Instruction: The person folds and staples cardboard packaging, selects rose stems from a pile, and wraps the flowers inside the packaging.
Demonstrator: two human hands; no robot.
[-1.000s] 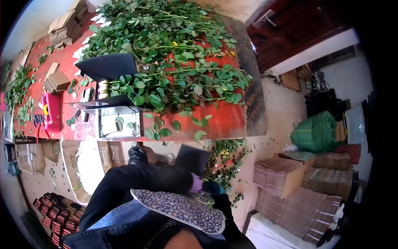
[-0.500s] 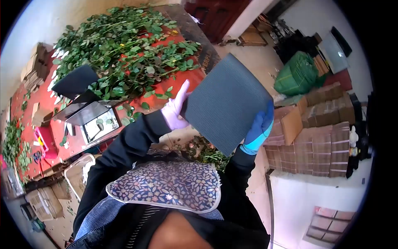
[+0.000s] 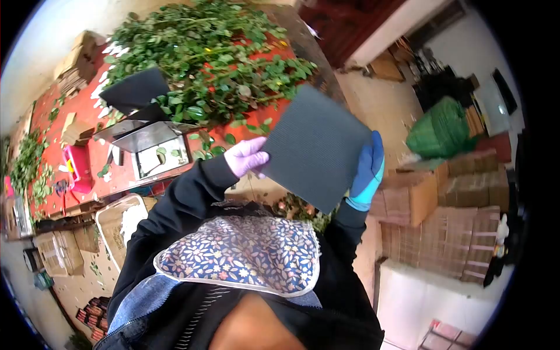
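Note:
A dark ribbed sheet (image 3: pixel 315 149) is held up in front of my body, right of the red table. My left hand (image 3: pixel 247 157), in a light purple glove, pinches its left edge. On the opposite edge, my right hand (image 3: pixel 368 172) grips the sheet in a blue and turquoise glove. Leafy green stems (image 3: pixel 204 64) lie piled on the red table (image 3: pixel 49 122). At the table's near edge stands a metal frame (image 3: pixel 160 158) with a white base and scattered leaves. Behind it, another dark sheet (image 3: pixel 135 90) leans upright.
A pink container (image 3: pixel 77 169) and folded cardboard (image 3: pixel 76 129) are on the table's left. Below it is a pale basket (image 3: pixel 119 224). Cut stems (image 3: pixel 300 211) lie on the floor. To the right are a green sack (image 3: pixel 441 129) and stacked cardboard (image 3: pixel 440 239).
From low beside my body, the dark sheet has come up in front of me, with both hands at its edges. Since the middle frame, my left fingers have closed on its edge.

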